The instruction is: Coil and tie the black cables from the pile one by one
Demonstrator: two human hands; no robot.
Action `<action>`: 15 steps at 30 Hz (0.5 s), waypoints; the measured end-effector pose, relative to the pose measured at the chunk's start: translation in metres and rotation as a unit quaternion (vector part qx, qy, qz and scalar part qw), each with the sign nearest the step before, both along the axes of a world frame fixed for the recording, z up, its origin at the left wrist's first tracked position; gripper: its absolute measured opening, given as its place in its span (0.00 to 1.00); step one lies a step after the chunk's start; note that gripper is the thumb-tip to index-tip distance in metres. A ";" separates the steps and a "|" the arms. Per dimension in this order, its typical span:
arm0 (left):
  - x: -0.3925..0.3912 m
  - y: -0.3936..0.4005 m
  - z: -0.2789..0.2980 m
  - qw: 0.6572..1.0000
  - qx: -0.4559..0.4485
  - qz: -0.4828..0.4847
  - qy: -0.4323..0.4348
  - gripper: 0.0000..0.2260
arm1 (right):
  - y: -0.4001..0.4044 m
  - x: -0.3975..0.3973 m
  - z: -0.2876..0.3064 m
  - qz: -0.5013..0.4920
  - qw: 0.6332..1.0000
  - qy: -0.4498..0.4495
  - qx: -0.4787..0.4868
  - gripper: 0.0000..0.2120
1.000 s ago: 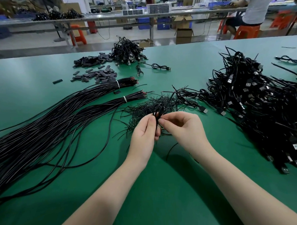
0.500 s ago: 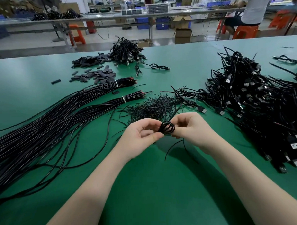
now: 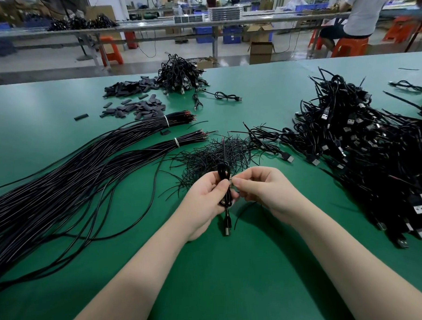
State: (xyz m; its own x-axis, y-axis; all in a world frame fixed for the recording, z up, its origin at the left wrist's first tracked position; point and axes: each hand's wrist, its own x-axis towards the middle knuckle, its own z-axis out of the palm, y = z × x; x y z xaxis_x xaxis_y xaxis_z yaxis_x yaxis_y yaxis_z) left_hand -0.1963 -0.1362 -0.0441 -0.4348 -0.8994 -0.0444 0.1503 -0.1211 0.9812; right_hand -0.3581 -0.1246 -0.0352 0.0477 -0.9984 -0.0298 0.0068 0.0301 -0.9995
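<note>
I recorded the table surface as uniform green. The coiled cable was black, with a silver connector end. The tie pile was black. The long cable bundles were black, with white bands and red tips. The right-hand cable pile was black with silver plugs. The flat strips were dark grey. Background stools were orange; crates were blue; cartons were brown.

Cable-assembly factory floor: long green worktables, heaped black cables, plastic stools, cardboard boxes.
</note>
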 end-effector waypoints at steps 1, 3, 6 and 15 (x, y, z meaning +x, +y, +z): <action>0.001 0.000 0.000 1.000 0.008 -0.006 0.000 0.08 | 0.000 0.000 0.000 -0.001 1.000 -0.006 0.003 0.02; 0.002 -0.001 0.000 1.000 0.011 -0.013 -0.012 0.07 | 0.001 0.001 0.000 -0.004 1.000 -0.013 0.011 0.02; 0.003 -0.001 0.001 1.000 0.014 -0.019 -0.020 0.05 | 0.002 0.002 0.001 -0.008 1.000 -0.004 0.015 0.03; 0.002 0.001 0.001 0.999 0.002 0.018 -0.032 0.06 | 0.002 0.003 0.002 -0.001 1.000 0.022 0.002 0.02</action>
